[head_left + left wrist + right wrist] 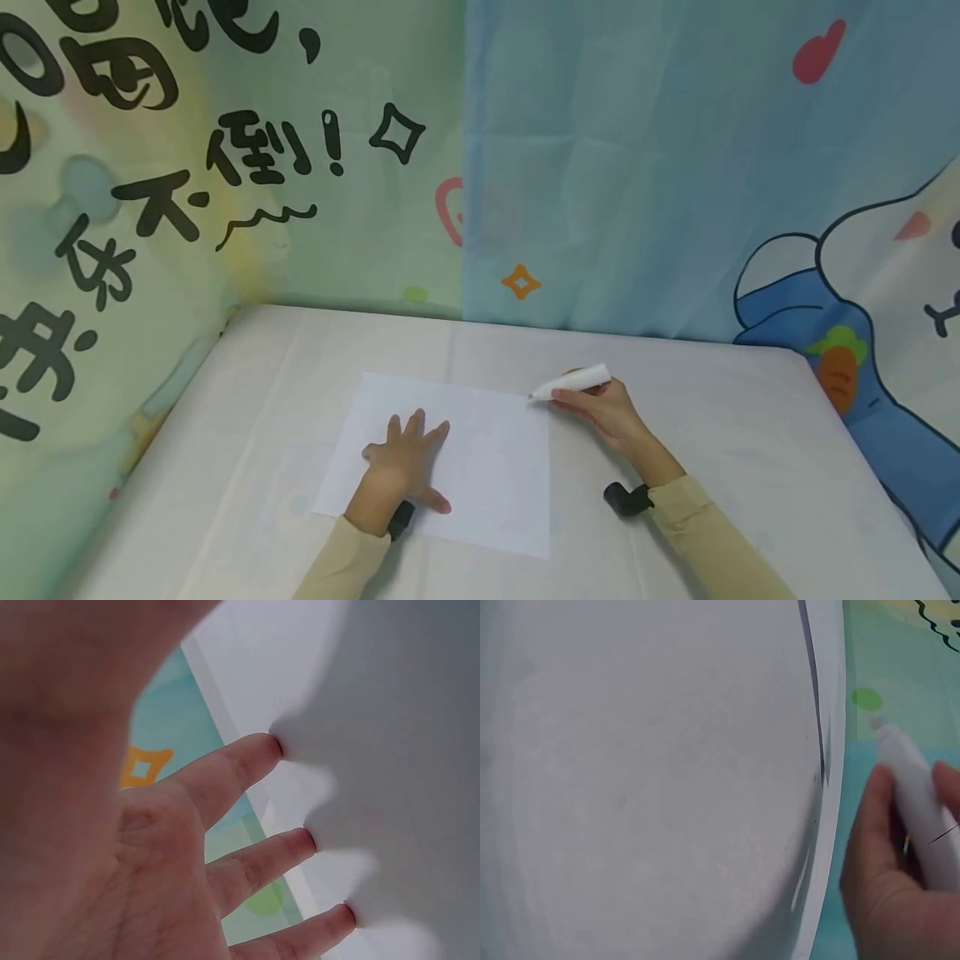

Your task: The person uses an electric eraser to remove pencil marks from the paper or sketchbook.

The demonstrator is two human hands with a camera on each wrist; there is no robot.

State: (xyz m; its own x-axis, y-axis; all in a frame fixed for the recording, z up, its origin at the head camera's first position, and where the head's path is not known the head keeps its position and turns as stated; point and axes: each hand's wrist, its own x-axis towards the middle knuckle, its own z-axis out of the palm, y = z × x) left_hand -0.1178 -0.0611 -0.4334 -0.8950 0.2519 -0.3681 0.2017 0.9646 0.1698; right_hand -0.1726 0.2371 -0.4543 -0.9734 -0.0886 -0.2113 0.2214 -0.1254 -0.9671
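A blank white sheet of paper (491, 475) lies on the white-covered table. My left hand (401, 462) rests on its left part with fingers spread; in the left wrist view the fingertips (262, 754) touch the white surface. At the sheet's upper right corner, my right hand (611, 417) pinches a thick white pen (576, 382) between thumb and fingers. The pen's narrow tip points left, close to that corner; whether it touches cannot be told. In the right wrist view the same pen (915, 795) appears in the grasp, tip toward the upper left.
The white tablecloth (705, 417) extends around the sheet. Behind the table hang a printed green cloth (360, 250) with dark lettering and a blue one (637, 208) with a cartoon animal. Dark wrist devices (628, 500) sit at both cuffs.
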